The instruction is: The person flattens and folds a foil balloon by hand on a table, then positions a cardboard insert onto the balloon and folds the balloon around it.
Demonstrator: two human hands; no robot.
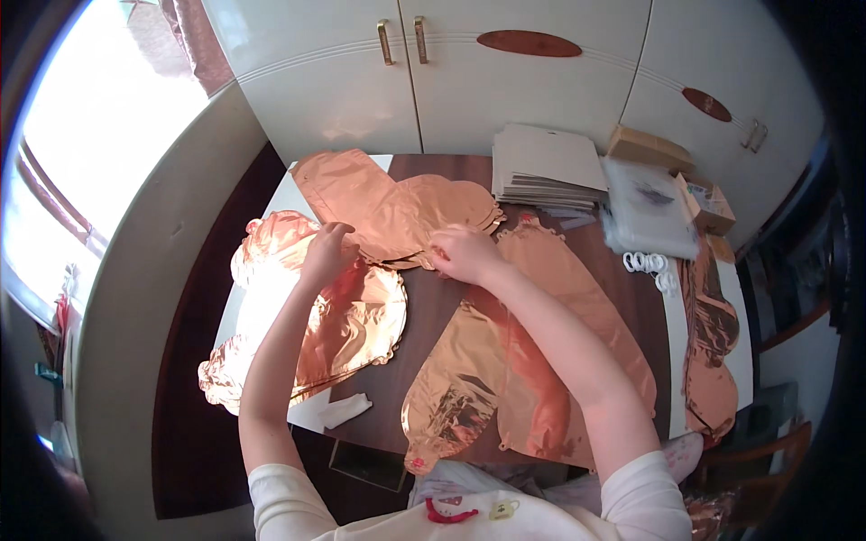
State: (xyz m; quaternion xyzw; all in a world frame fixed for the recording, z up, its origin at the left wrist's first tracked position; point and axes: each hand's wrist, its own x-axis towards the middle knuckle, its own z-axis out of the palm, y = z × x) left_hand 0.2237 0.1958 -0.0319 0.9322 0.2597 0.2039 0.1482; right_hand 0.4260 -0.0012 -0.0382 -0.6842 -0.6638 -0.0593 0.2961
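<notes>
Flat, uninflated rose-gold foil balloons cover a dark wooden table (433, 307). A stacked pile of them (388, 203) lies at the far middle of the table. My left hand (327, 252) pinches the near-left edge of that pile. My right hand (465, 252) presses on its near-right edge, fingers curled. More foil balloons lie under my arms: a crinkled heap (352, 325) at the left and long ones (451, 397) at the near middle.
A stack of white cards (546, 167) stands at the far side, with clear plastic bags (648, 212), cardboard boxes (708, 203) and white ribbon loops (645, 263) to its right. More foil balloons (708, 361) hang at the right edge. White cupboards (469, 81) stand behind.
</notes>
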